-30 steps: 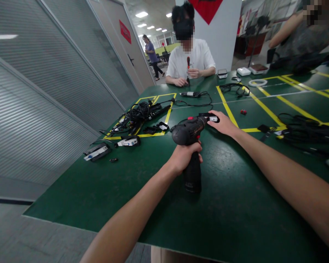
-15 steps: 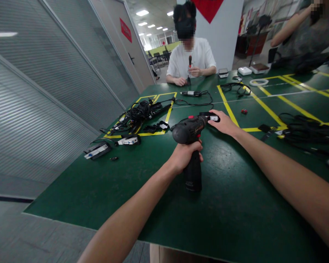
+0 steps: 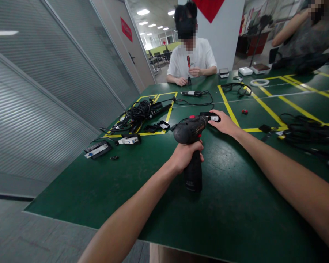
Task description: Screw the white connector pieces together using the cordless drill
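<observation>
The left hand wraps around the handle of a black cordless drill, fingers closed about the grip just below the motor housing. The drill stands roughly upright near the middle of the green table, its chuck pointing away and to the right; whether its base rests on the tabletop, I cannot tell. Past the chuck lies a small black part with a white face — the right hand pinches its right end between thumb and fingers. Whether the drill's tip touches this part is hidden by the chuck.

To the left, two black-and-white casings lie near a small dark piece. Beyond them, a tangle of black cables sits within and across a yellow tape outline. Farther back lies a corded pen-shaped tool with a silver band. On the right are a small red piece, a white ring and another heap of black cables. Across the table, a person in a white shirt holds a red-and-black screwdriver upright.
</observation>
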`<state>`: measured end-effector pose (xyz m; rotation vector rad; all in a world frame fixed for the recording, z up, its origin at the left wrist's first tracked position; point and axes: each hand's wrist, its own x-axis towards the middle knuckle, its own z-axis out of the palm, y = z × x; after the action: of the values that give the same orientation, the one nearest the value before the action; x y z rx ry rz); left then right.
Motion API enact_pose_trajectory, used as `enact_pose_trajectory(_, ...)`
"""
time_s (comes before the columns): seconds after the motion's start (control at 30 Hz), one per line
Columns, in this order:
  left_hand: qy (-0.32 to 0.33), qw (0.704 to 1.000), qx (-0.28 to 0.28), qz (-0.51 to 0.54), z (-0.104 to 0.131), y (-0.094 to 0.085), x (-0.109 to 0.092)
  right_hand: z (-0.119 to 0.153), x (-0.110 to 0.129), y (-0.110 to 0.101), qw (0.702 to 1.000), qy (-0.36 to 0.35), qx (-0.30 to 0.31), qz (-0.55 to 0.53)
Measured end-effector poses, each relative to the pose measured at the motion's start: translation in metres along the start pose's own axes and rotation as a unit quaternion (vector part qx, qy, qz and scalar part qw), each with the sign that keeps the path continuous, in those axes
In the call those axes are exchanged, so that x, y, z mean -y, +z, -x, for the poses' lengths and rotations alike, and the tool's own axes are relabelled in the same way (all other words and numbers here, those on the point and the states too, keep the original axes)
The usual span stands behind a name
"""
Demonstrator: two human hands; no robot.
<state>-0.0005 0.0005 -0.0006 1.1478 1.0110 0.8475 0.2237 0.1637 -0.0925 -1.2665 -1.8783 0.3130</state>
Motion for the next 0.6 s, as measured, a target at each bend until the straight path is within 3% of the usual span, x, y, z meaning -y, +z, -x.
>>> enact_pose_trajectory(0.6,-0.004,1.000,-0.002,0.012,-0.0012,-0.0018,0.0006,-0.0017,0.0010,-0.0005,1.000,0.001,-0.004,0.001)
